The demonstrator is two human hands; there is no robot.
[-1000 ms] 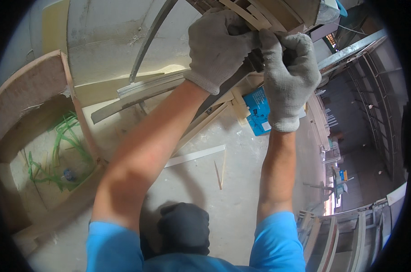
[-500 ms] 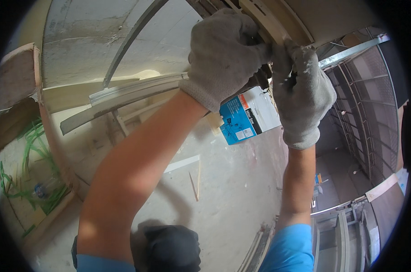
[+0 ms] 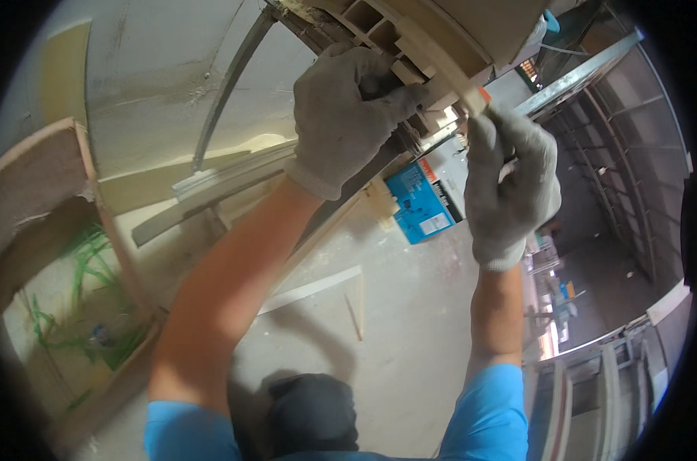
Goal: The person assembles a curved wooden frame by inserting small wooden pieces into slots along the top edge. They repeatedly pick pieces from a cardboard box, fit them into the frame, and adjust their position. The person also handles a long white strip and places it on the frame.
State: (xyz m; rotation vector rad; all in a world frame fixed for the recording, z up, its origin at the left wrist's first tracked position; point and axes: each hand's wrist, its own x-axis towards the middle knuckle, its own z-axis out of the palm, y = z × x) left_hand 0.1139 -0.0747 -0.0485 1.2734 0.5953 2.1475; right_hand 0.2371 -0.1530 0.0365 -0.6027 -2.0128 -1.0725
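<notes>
At the top centre, a beige hollow profile (image 3: 371, 23) shows its open chambers at the cut end. My left hand (image 3: 337, 115), in a grey knit glove, is closed at its lower edge, thumb pointing right. Along the profile's right side runs a long, narrow beige strip (image 3: 440, 60). The fingertips of my gloved right hand (image 3: 515, 180) are pinched at the strip's lower end, beside a small orange spot. Both arms reach up and forward. My left fingertips are partly hidden behind the profile.
A blue and white cardboard box (image 3: 421, 203) stands on the floor below my hands. Long boards (image 3: 225, 188) lie at the left, near an open-topped bin (image 3: 95, 173) with green straps (image 3: 91, 265). Metal framing (image 3: 582, 73) stands at the right. Thin offcuts (image 3: 314, 288) lie on the floor.
My left hand has shifted left and down, uncovering the profile's hollow chambers. My right hand has lowered slightly, its fingertips now at the strip's end. The view has shifted too.
</notes>
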